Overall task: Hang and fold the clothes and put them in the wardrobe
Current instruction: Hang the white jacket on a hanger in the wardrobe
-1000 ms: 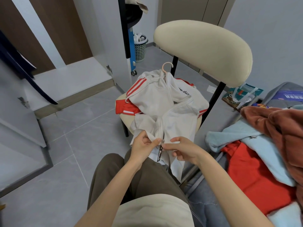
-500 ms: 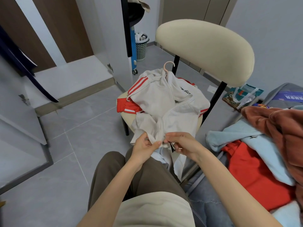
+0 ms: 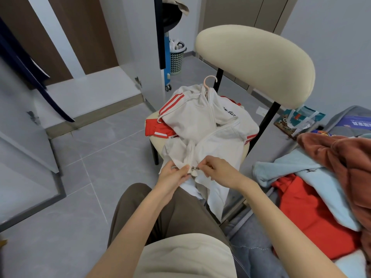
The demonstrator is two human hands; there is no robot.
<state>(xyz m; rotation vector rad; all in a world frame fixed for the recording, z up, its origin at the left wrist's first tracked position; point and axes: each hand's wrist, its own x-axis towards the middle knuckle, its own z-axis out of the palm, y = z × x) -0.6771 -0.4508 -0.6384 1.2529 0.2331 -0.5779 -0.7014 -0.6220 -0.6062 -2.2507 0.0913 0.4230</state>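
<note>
Cream chair (image 3: 255, 65) is draped with a white jacket (image 3: 196, 121) on a pink hanger (image 3: 209, 80). Bed (image 3: 251, 247), at right, is heaped with light-blue top (image 3: 313, 177), red garment (image 3: 301, 213), brown fleece (image 3: 341, 157).

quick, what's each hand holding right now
Left hand: pinches the jacket hem beside the zip.
Right hand: pinches the zip pull.
</note>
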